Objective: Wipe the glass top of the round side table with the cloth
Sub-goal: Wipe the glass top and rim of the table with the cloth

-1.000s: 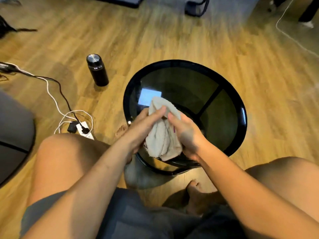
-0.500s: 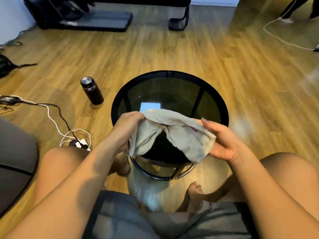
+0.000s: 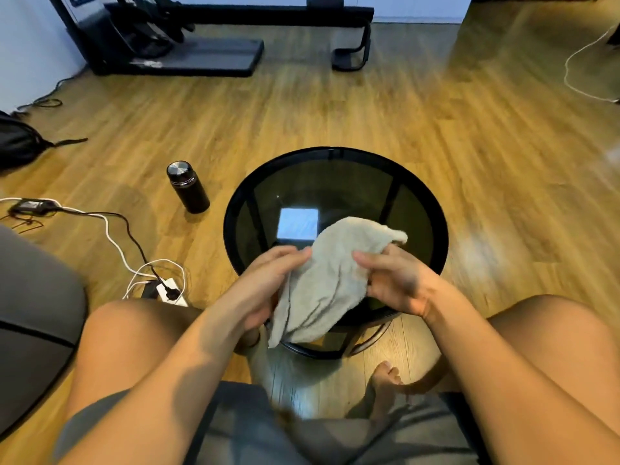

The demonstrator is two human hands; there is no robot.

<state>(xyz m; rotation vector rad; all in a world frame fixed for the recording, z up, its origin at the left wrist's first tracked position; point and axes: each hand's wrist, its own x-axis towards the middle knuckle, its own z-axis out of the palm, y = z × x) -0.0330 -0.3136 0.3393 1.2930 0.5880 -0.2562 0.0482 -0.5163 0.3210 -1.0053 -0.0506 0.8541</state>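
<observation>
Black cables (image 3: 117,226) and a white power strip (image 3: 169,292) lie on the wood floor (image 3: 302,112) at my far left. A dark bottle (image 3: 188,186) stands upright beyond them. My left hand (image 3: 268,283) grips the left edge of the grey cloth (image 3: 332,276), fingers curled on it. I see the cloth bunched over the near side of the round glass top (image 3: 335,182), its lower end hanging past the near rim. My right hand (image 3: 399,283) pinches its right side.

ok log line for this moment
left hand: holds cloth | right hand: holds cloth | cloth: bunched over table
</observation>
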